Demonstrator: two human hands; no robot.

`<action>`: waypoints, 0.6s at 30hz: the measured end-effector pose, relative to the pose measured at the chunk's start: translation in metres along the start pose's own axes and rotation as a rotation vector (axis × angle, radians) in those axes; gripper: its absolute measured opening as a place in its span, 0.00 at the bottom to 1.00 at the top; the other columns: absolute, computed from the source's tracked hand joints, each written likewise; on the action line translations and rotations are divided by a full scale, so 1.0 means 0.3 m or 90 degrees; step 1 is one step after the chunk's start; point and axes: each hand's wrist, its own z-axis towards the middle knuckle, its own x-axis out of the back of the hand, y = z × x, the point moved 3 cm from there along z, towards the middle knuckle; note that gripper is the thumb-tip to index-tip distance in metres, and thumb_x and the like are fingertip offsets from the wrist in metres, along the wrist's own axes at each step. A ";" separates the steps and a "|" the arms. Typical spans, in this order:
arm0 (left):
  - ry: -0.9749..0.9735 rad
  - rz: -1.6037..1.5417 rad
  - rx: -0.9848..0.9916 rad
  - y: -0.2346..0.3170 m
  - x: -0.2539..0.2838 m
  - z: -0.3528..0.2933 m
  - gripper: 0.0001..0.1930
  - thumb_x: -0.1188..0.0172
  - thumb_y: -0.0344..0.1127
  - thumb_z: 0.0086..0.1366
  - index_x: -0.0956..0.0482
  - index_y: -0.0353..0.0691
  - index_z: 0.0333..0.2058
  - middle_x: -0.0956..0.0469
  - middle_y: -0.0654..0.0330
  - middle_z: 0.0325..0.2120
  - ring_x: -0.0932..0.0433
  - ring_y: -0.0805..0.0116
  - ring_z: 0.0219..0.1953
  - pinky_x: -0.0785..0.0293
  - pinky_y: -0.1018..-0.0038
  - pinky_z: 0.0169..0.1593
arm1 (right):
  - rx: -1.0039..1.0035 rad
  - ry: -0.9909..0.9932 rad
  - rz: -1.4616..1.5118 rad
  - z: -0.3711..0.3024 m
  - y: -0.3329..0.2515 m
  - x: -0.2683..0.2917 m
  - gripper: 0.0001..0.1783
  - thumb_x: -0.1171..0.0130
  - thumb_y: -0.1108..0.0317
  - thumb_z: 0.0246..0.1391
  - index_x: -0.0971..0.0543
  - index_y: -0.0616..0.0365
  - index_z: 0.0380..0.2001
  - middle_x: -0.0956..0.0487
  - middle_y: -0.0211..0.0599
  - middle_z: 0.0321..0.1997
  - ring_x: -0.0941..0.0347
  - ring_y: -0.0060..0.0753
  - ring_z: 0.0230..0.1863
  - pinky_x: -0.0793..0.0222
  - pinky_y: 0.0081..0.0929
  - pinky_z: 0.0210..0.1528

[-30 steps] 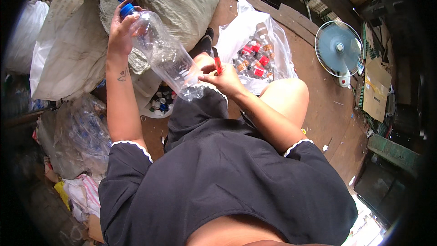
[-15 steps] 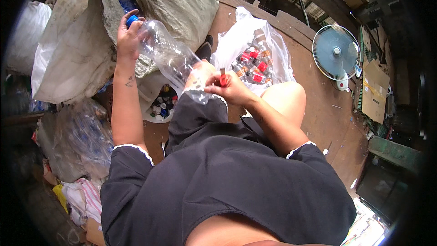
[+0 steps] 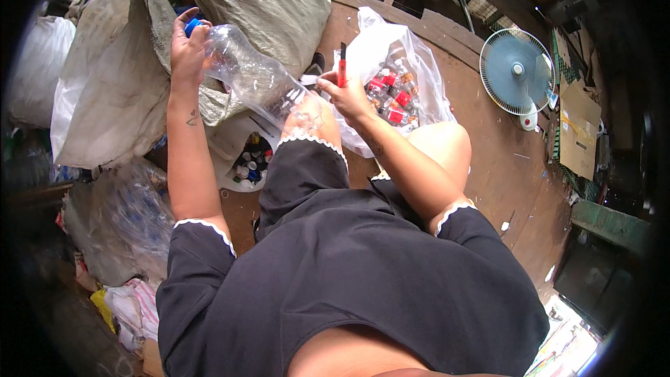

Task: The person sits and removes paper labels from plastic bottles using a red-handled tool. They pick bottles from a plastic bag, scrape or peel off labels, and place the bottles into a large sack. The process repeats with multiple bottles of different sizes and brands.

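Observation:
A large clear plastic bottle point(image 3: 248, 70) slants across the space over my left knee, its base toward the knee. My left hand point(image 3: 187, 52) is closed round its neck, just by the blue cap point(image 3: 193, 26). In my right hand point(image 3: 349, 98) is a red utility knife point(image 3: 342, 73), its dark blade end pointing up and away from me. The knife is apart from the bottle. A small whitish scrap point(image 3: 309, 79) shows beside the right fingertips; whether they hold it I cannot tell.
A clear bag point(image 3: 436, 84) of small bottles with red labels lies beyond my knees. Below the bottle stands a white container point(image 3: 227, 181) of caps. Large woven sacks point(image 3: 262, 10) fill the far left. A fan point(image 3: 516, 70) and cardboard point(image 3: 579, 129) are at the right.
My right hand has lifted away from the bottle's lower end, moving farther off with the knife now upright. My left hand and the bottle have shifted slightly left and away.

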 end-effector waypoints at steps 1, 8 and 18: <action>-0.011 -0.018 0.007 -0.010 -0.003 0.002 0.21 0.48 0.24 0.57 0.39 0.41 0.50 0.29 0.62 0.32 0.29 0.76 0.32 0.26 0.80 0.33 | 0.000 -0.005 -0.008 0.010 0.011 -0.017 0.09 0.41 0.68 0.49 0.23 0.63 0.31 0.23 0.28 0.27 0.33 0.17 0.26 0.38 0.18 0.27; 0.018 -0.043 0.021 -0.028 -0.014 -0.005 0.19 0.49 0.25 0.58 0.39 0.41 0.49 0.29 0.62 0.30 0.29 0.77 0.30 0.28 0.83 0.30 | 0.048 -0.038 -0.211 -0.029 -0.076 -0.055 0.09 0.35 0.70 0.42 0.23 0.63 0.26 0.23 0.28 0.22 0.30 0.18 0.25 0.34 0.20 0.30; 0.028 -0.031 0.027 -0.051 -0.002 0.005 0.20 0.48 0.26 0.58 0.38 0.41 0.49 0.29 0.62 0.31 0.29 0.78 0.30 0.30 0.84 0.29 | -0.026 0.015 -0.102 -0.023 -0.033 -0.052 0.07 0.38 0.71 0.43 0.23 0.63 0.26 0.27 0.27 0.16 0.33 0.16 0.19 0.37 0.20 0.23</action>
